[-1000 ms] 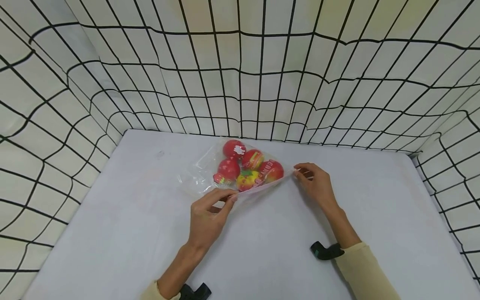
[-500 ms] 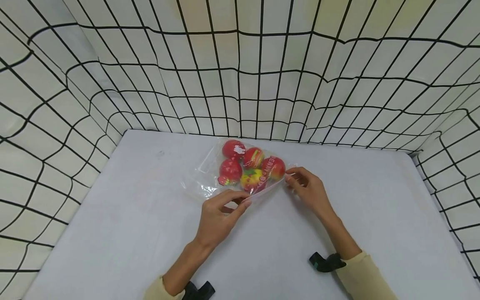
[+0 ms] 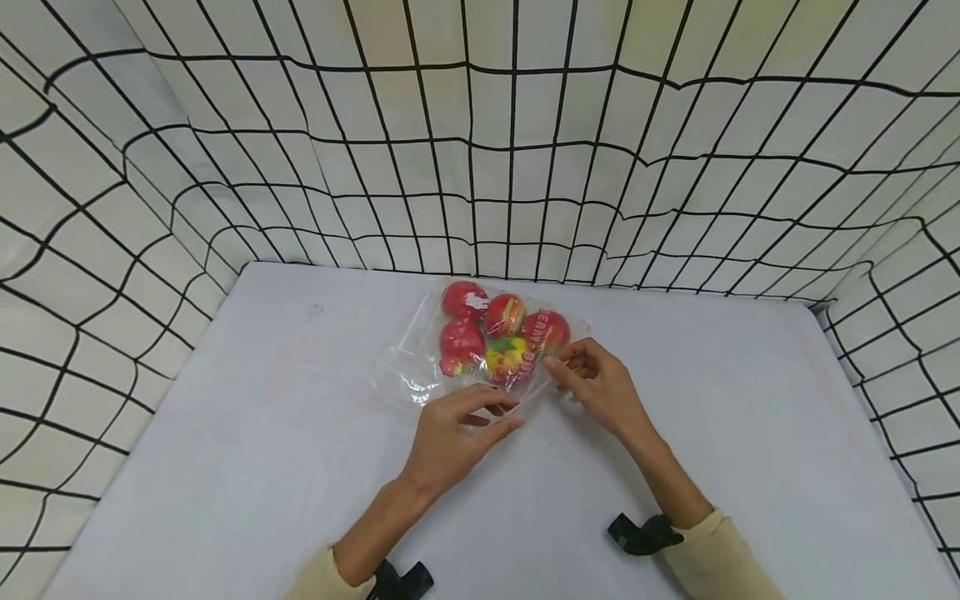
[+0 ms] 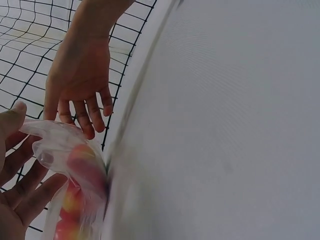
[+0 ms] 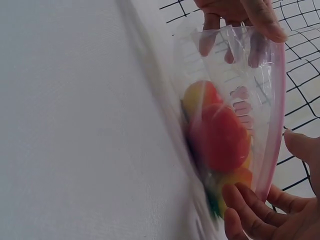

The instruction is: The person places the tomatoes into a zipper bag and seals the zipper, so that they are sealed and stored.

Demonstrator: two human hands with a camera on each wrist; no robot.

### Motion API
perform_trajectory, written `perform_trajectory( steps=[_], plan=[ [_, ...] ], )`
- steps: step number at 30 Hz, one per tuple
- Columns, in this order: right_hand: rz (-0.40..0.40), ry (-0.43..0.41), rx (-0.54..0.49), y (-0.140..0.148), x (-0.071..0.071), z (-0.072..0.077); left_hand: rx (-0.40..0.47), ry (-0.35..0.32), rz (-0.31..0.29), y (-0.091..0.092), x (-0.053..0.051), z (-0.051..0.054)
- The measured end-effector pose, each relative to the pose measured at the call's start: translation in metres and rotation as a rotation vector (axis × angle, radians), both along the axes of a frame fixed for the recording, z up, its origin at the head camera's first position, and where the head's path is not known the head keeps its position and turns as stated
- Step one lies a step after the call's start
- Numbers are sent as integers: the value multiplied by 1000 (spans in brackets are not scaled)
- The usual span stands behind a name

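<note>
A clear zip bag (image 3: 420, 367) with a pink edge strip lies on the white table, filled with several round, fruit-like pieces (image 3: 461, 340) in red and yellow. My left hand (image 3: 453, 437) holds the near edge of the bag, thumb in front and fingers beyond it. In the right wrist view, the left fingers (image 5: 255, 50) show through the film. My right hand (image 3: 600, 387) has its thumb and fingers around the same edge, a little to the right. A gap shows between the right thumb (image 5: 300, 145) and fingers in the right wrist view.
The white table (image 3: 262, 467) spreads around the bag on all sides. Black netting (image 3: 510, 150) over a pale wall rises along the back and both sides. Dark wrist devices (image 3: 645, 535) sit at the cuffs.
My right hand has slid left and nearer along the bag's edge. My left hand has moved right, so the hands are closer together. The bag flattens slightly.
</note>
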State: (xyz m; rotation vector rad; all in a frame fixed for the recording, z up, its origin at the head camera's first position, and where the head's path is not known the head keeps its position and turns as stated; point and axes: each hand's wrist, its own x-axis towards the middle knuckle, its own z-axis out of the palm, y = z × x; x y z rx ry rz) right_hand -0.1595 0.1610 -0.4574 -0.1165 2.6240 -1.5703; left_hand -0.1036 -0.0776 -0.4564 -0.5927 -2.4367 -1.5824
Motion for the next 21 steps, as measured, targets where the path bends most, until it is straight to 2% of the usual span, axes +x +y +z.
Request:
perform_trajectory(
  steps=[3, 11, 21],
  plan=[
    [4, -26, -17, 1, 0, 0, -13, 5, -23, 2, -1, -2],
    [24, -90, -104, 12, -5, -3, -128, 91, -67, 0, -5, -3],
    [54, -102, -167, 19, -13, -9, -304, 179, 88, -13, -18, 3]
  ],
)
